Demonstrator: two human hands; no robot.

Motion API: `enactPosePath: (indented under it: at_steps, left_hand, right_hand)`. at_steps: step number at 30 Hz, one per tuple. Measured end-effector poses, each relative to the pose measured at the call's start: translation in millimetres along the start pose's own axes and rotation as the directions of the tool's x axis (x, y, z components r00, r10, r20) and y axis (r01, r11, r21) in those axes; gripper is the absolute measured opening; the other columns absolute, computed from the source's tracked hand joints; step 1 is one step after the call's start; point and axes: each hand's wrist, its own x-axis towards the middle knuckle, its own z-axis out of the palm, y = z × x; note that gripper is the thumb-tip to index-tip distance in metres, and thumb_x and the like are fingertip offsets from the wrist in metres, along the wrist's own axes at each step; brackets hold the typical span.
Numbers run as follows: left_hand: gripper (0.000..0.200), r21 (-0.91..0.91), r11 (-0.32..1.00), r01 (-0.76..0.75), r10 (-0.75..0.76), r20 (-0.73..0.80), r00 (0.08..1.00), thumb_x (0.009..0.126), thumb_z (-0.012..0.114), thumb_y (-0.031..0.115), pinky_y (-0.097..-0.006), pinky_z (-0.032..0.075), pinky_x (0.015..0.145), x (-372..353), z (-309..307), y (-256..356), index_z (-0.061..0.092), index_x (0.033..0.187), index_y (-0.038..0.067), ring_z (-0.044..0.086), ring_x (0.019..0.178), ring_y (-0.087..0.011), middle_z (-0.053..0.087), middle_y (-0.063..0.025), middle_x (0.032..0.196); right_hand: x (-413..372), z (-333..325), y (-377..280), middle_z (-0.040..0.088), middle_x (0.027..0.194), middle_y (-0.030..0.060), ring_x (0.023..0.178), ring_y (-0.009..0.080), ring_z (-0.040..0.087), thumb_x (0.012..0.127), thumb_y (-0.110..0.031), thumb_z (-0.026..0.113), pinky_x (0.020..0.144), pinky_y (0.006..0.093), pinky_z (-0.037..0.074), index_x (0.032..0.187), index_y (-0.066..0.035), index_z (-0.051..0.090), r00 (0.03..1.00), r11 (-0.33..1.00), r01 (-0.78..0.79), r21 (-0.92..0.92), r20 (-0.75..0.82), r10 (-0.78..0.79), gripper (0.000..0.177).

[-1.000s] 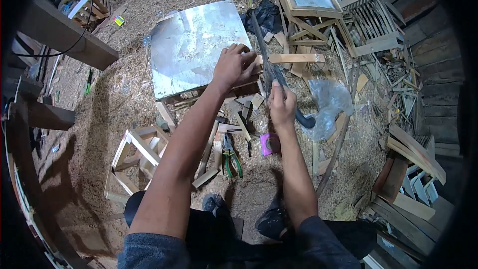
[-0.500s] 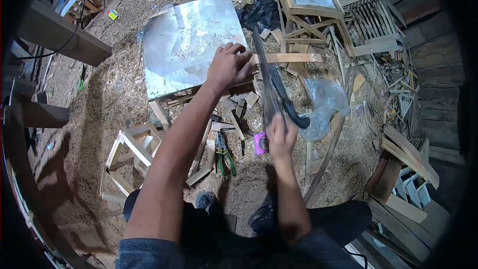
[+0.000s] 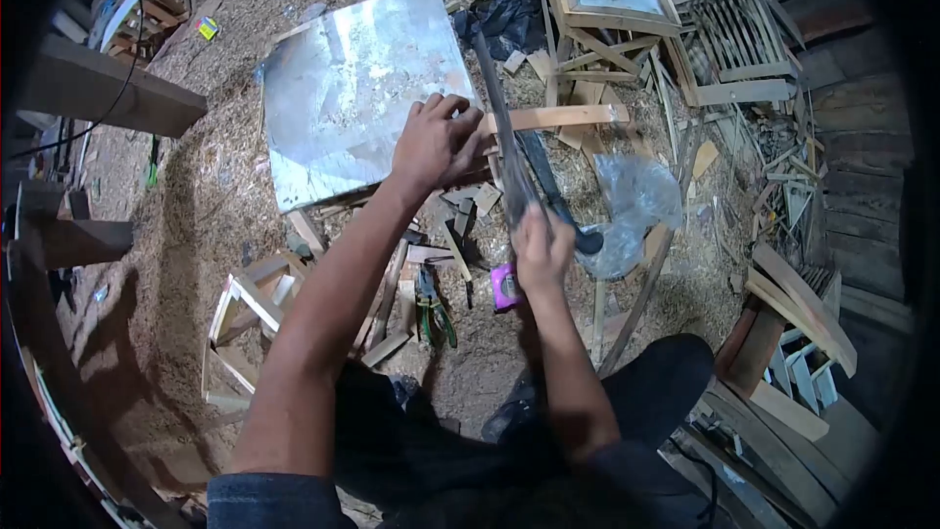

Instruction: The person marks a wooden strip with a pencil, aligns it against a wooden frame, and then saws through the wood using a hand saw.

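My left hand (image 3: 436,145) grips a light wooden strip (image 3: 573,117) near the right edge of a low metal-topped table (image 3: 343,88). The strip sticks out to the right past the edge. My right hand (image 3: 543,250) is closed around the handle end of a handsaw, its fingers hiding the handle. The saw's blade (image 3: 502,127) slants up and away, crossing the strip just right of my left hand, and is slightly blurred. A pink tape measure (image 3: 504,287) lies just left of my right hand. Below the blade rests a dark, long object with a curved end (image 3: 587,240).
Pliers with green handles (image 3: 434,309) lie among wood offcuts near my feet. A wooden frame (image 3: 240,323) stands at left, clear plastic (image 3: 636,206) at right. Behind are a black plastic bag (image 3: 507,18) and a stool-like wooden piece (image 3: 617,22). Shavings cover the ground.
The view has shifted a little, so most things sit slightly further left. My right hand and the saw have moved slightly along the cut line; both hands keep their holds.
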Motion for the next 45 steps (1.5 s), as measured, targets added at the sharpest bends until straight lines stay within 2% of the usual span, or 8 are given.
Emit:
enactPosePath:
  at_steps: [12,16,19,26,30,34,40,45]
  left_hand:
    - [0.028,-0.029,1.000,0.003,-0.003,0.029,1.000,0.084,0.067,0.023,-0.0408,0.043,0.085,-1,-2,3,0.070,0.107,0.008,0.056,0.099,-0.0292,0.064,-0.0104,0.108]
    - [0.028,-0.025,1.000,0.007,-0.006,0.033,0.999,0.084,0.067,0.022,-0.0410,0.043,0.085,0,-4,0,0.070,0.107,0.007,0.057,0.098,-0.0299,0.064,-0.0109,0.108]
    - [0.028,-0.023,1.000,-0.003,0.003,0.010,1.000,0.083,0.068,0.022,-0.0409,0.043,0.085,1,0,1,0.070,0.108,0.008,0.057,0.097,-0.0297,0.064,-0.0108,0.108]
    - [0.026,-0.001,0.999,-0.032,0.032,0.004,0.999,0.084,0.065,0.025,-0.0400,0.043,0.084,-3,1,2,0.069,0.105,0.009,0.056,0.096,-0.0284,0.063,-0.0094,0.105]
    - [0.027,-0.017,0.999,-0.033,0.033,-0.005,0.999,0.084,0.066,0.026,-0.0398,0.043,0.084,-6,3,-2,0.069,0.105,0.009,0.056,0.096,-0.0281,0.063,-0.0090,0.105]
    - [0.026,0.007,0.999,-0.046,0.046,0.007,0.999,0.084,0.066,0.025,-0.0401,0.043,0.084,-4,2,2,0.069,0.104,0.008,0.056,0.096,-0.0283,0.063,-0.0098,0.105]
    - [0.030,0.007,1.000,-0.008,0.008,0.010,1.000,0.085,0.068,0.024,-0.0403,0.044,0.084,1,0,-2,0.070,0.111,0.010,0.056,0.095,-0.0296,0.064,-0.0096,0.106]
    - [0.023,-0.028,1.000,-0.011,0.012,0.025,1.000,0.084,0.065,0.023,-0.0407,0.042,0.087,-4,1,-1,0.068,0.102,0.010,0.055,0.099,-0.0278,0.063,-0.0086,0.105]
  right_hand:
    - [2,4,-9,0.050,0.055,0.0023,0.053,0.0103,0.048,0.099,-0.026,0.051,0.048,0.0291,0.033,0.073,0.001,0.061,0.998,0.979,0.056,-0.194,0.003,-0.056,0.039]
    - [-43,1,-20,0.044,0.053,0.0029,0.049,0.0113,0.043,0.100,-0.026,0.048,0.047,0.0318,0.030,0.067,-0.004,0.054,0.996,0.999,0.041,0.010,-0.078,-0.041,0.040]
    - [25,16,-20,0.044,0.054,-0.0012,0.049,0.0101,0.043,0.101,-0.023,0.048,0.047,0.0292,0.030,0.071,-0.004,0.052,0.991,0.968,0.132,-0.214,0.018,-0.131,0.036]
    - [-42,-10,-5,0.044,0.053,-0.0011,0.050,0.0100,0.044,0.100,-0.030,0.048,0.047,0.0295,0.030,0.076,-0.003,0.061,0.999,0.999,0.045,0.015,-0.021,-0.045,0.039]
    - [19,20,-19,0.045,0.053,-0.0012,0.048,0.0100,0.042,0.100,-0.031,0.049,0.046,0.0304,0.029,0.071,-0.004,0.057,0.985,0.970,0.161,-0.184,-0.028,-0.169,0.040]
    - [-56,1,-13,0.047,0.054,-0.0016,0.047,0.0112,0.044,0.099,-0.025,0.051,0.045,0.0286,0.030,0.072,-0.002,0.054,0.976,0.980,0.167,-0.108,-0.123,-0.180,0.036]
    - [23,21,-19,0.046,0.053,-0.0020,0.047,0.0107,0.044,0.099,-0.026,0.051,0.045,0.0301,0.030,0.067,-0.003,0.053,0.992,0.979,0.114,-0.168,-0.031,-0.120,0.040]
    - [-51,-3,-6,0.041,0.052,-0.0010,0.046,0.0098,0.040,0.100,-0.029,0.047,0.045,0.0329,0.026,0.065,-0.005,0.050,0.984,0.987,0.159,-0.036,-0.069,-0.161,0.042]
